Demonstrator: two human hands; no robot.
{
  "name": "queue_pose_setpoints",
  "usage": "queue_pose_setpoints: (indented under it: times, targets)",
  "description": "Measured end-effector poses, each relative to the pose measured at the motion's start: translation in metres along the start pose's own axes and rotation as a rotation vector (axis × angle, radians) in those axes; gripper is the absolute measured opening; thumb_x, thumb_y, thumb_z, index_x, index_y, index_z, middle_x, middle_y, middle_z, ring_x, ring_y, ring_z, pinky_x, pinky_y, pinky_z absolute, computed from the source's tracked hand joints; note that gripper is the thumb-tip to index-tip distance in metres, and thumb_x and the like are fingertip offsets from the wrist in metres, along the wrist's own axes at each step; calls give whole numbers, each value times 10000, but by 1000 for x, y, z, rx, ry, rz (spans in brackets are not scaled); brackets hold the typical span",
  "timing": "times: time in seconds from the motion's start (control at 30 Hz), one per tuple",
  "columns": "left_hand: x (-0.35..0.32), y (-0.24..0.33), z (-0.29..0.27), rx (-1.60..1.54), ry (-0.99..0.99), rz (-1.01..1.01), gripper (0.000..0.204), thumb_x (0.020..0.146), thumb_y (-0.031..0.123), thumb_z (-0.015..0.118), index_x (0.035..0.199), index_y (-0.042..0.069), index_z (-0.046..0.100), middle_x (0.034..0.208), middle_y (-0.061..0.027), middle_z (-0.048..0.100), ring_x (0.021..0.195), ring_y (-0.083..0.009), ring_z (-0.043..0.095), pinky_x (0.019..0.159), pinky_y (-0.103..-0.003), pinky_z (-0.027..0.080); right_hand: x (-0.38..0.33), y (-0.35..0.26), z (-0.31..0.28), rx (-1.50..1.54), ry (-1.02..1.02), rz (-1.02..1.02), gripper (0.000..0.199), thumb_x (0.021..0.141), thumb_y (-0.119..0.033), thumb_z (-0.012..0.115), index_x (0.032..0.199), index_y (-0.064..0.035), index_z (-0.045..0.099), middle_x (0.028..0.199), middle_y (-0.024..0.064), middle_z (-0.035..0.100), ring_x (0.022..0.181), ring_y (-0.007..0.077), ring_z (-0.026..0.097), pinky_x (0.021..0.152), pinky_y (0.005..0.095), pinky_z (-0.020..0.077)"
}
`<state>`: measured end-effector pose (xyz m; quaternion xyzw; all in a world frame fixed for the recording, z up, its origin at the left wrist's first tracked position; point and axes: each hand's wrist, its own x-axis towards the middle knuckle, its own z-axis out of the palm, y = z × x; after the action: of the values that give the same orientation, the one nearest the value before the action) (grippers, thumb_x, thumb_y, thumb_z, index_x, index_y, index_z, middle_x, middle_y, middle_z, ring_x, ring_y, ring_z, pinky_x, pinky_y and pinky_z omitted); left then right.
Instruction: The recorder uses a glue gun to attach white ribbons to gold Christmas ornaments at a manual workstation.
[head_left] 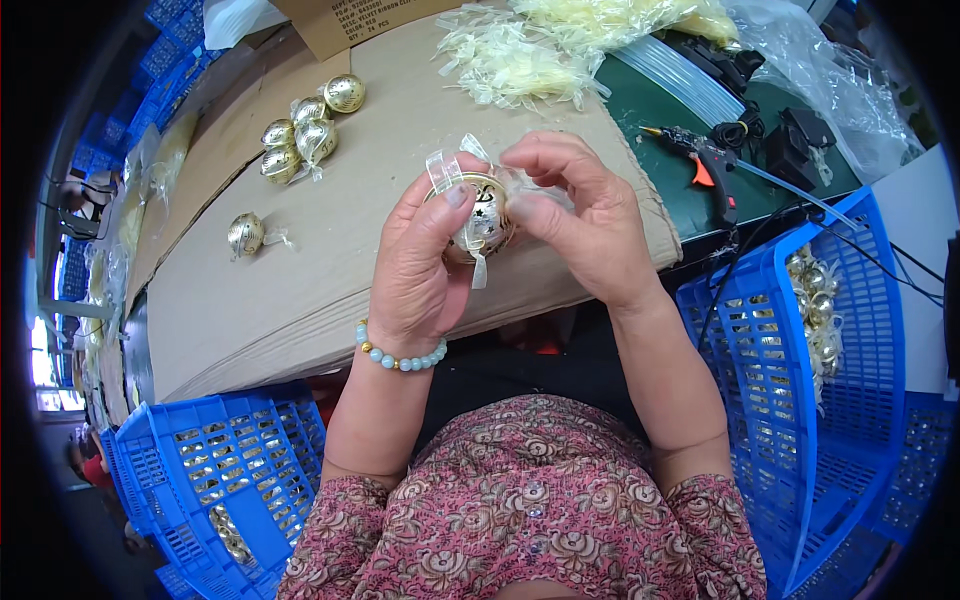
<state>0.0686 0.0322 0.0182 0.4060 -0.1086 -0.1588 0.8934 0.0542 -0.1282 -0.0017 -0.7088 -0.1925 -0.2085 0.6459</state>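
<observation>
Both hands, left (420,260) and right (580,215), pinch a round perforated gold bell (482,218) and its sheer ribbon (443,172).

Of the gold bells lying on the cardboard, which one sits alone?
The single gold bell at the left; the other four cluster farther up the cardboard.

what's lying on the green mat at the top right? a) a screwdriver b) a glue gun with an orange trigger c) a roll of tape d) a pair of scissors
b: a black glue gun with an orange trigger lies on the green mat beyond the cardboard sheet, away from both hands, which hold a gold bell with a clear ribbon.
</observation>
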Motion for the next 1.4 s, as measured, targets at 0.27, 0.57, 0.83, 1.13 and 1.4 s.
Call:
queue_pose_setpoints:
  times: [0.27, 0.57, 0.83, 1.13, 1.4]
  targets:
    - [1, -2, 6, -4, 18, -75, 265, 919, 231, 558, 1083, 24, 539, 949, -118, 625, 816, -201, 639, 710, -321, 535, -2, -22, 0, 324, 239, 122, 83, 884, -26, 573, 947, 1, 620, 907, 55, 612, 853, 105, 545, 799, 231, 428]
    - [8, -14, 1, -155, 42, -64, 437, 938, 466, 489, 1083, 58, 542, 945, -68, 603, 879, -161, 580, 807, -324, 480, -12, -31, 23, 17, 147, -6, 87, 898, -56, 594, 951, 5, 627, 879, 23, 612, 798, 65, 532, 732, 215, 437]
    - [0, -19, 5, -144, 28, 10, 531, 938, 514, 456, 1192, 48, 472, 1025, -35, 575, 955, -134, 548, 874, -313, 445, -11, -23, 29, -155, 260, -66, 83, 892, -57, 605, 951, -5, 631, 854, 24, 597, 767, 66, 522, 705, 211, 433]
    - [0, -28, 3, -77, 86, 48, 341, 935, 173, 554, 1221, 28, 439, 1026, -41, 569, 939, -112, 554, 843, -282, 451, -13, -5, 32, -176, 339, -51, 85, 892, -51, 603, 957, -4, 632, 860, 21, 602, 761, 62, 520, 694, 204, 435]
    - [3, -33, 3, -110, 100, 36, 307, 952, 173, 443, 1206, 3, 471, 1030, -69, 580, 942, -143, 563, 860, -310, 453, -14, 4, 31, -123, 357, 59, 96, 892, -70, 613, 947, 8, 629, 835, 11, 625, 753, 50, 531, 688, 196, 451]
